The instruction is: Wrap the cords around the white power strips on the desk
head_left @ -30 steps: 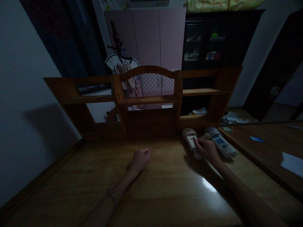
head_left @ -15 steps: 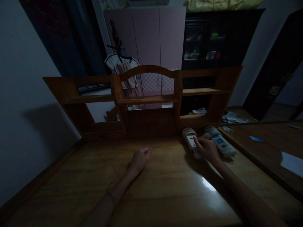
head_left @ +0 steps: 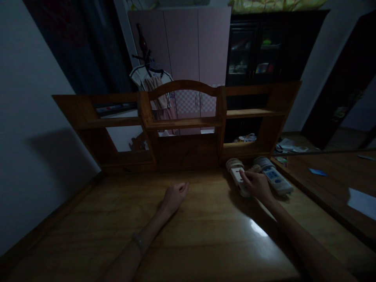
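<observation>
On the wooden desktop, my left hand rests closed in a loose fist, with nothing visible in it. Off to the right, my right hand is closed on a white power strip, its thumb lying over the socket face. The curled fingers are mostly hidden from me. A cord is wound round the strip's far end. Just right of that hand lies a second power strip, pale with blue socket panels, also with its cord coiled at the far end.
A wooden shelf unit stands along the desk's back edge. On the right, a lower brown surface carries a white sheet and a blue card. A white wall bounds the left side.
</observation>
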`<state>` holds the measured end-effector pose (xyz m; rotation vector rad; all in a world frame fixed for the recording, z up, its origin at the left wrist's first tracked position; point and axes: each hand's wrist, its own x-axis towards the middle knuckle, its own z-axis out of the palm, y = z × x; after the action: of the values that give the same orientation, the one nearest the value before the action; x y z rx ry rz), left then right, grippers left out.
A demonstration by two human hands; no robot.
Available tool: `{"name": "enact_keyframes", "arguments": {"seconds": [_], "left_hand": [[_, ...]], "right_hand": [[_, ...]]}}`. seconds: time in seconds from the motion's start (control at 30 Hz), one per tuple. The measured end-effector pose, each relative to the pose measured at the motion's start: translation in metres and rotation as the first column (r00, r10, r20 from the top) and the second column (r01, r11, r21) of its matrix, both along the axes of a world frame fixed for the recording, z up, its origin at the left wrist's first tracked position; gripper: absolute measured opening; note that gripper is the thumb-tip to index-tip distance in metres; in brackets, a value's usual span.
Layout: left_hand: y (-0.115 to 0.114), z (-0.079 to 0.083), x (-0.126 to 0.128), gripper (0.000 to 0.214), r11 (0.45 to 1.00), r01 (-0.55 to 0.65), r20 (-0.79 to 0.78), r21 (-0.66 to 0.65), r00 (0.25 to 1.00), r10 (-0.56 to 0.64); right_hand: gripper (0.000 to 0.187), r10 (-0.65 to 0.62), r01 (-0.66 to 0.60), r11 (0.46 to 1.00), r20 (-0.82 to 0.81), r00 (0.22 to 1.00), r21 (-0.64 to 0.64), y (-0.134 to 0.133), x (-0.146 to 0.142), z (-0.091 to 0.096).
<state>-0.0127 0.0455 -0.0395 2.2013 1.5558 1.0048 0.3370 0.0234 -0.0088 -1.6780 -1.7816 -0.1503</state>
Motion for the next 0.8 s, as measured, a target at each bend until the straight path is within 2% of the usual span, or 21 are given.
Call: {"name": "enact_keyframes", "arguments": {"seconds": [0.8], "left_hand": [[0.0016,-0.0017,-0.0010,0.044,1.000,-0.003,0.008,-0.008,1.000,0.003]], "right_hand": [[0.052,0.028,-0.028,0.999,-0.010,1.000,0.030,-0.0011,-0.0005,0.0011]]}}
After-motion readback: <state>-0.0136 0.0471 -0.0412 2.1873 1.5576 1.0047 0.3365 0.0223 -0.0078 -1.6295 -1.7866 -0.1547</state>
